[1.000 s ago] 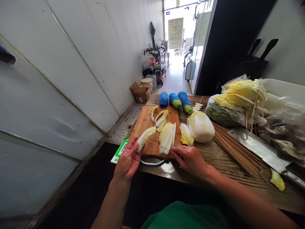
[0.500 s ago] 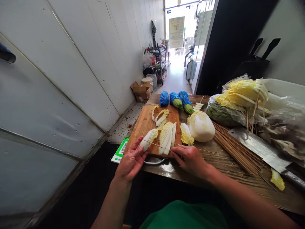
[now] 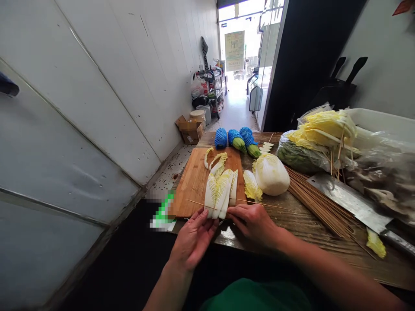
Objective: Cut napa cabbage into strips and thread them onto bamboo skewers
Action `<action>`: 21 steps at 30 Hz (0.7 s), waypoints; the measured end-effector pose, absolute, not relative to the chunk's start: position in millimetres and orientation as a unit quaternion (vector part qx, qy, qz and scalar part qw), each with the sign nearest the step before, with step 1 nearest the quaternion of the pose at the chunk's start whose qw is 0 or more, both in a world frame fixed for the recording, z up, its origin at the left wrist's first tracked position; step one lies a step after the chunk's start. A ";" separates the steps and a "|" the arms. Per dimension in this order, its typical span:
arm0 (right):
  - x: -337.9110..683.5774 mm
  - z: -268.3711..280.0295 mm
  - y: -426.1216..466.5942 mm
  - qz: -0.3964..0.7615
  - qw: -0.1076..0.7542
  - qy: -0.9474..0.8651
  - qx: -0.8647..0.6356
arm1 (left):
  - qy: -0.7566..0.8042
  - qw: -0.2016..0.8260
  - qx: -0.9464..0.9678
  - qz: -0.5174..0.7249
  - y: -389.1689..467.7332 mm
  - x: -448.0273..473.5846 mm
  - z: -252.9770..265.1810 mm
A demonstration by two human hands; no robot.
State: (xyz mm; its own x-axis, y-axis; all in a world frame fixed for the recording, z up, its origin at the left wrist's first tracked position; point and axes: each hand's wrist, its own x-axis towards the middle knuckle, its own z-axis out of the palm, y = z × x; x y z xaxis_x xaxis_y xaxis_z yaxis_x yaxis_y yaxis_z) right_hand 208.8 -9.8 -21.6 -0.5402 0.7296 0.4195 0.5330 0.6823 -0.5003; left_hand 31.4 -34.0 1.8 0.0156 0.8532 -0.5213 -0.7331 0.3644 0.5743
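My left hand (image 3: 196,237) is closed, pinching the white lower end of a stack of napa cabbage leaves (image 3: 218,194) above the near edge of the cutting board (image 3: 188,185). A thin bamboo skewer (image 3: 196,201) crosses the leaves and sticks out to the left. My right hand (image 3: 254,222) is closed at the right side of the stack's base, its fingertips against the leaves. Another length of skewer (image 3: 272,206) extends to the right above that hand; whether it is the same stick is hidden. Curled cabbage strips (image 3: 218,162) lie farther back on the board.
Right of the board sit a cabbage head (image 3: 272,175) and a loose leaf (image 3: 251,185). Beyond them are a skewer bundle (image 3: 317,203), a cleaver (image 3: 352,203) and skewered cabbage (image 3: 327,127) on plastic bags. Netted green vegetables (image 3: 238,142) line the back.
My left hand has moved right, bringing its cabbage leaf up against the other leaves. My right hand stays close to the stack's base. The view has shifted slightly.
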 end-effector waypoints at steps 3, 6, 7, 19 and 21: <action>208.9 -22.8 -6.5 0.140 0.302 -0.873 -0.355 | 0.425 0.717 0.061 0.550 -34.3 27.5 2.4; 206.7 -23.1 -4.5 0.119 0.297 -0.880 -0.350 | 0.431 0.712 0.037 0.553 -35.0 23.0 1.4; 205.6 -23.1 -4.3 0.113 0.295 -0.883 -0.348 | 0.435 0.708 0.031 0.555 -35.6 21.6 0.7; 202.7 -17.9 -9.7 0.159 0.286 -0.868 -0.374 | 0.454 0.697 0.062 0.552 -47.9 19.3 -3.5; 202.1 -14.7 -9.3 0.212 0.299 -0.847 -0.385 | 0.459 0.705 0.085 0.534 -47.2 19.5 -1.0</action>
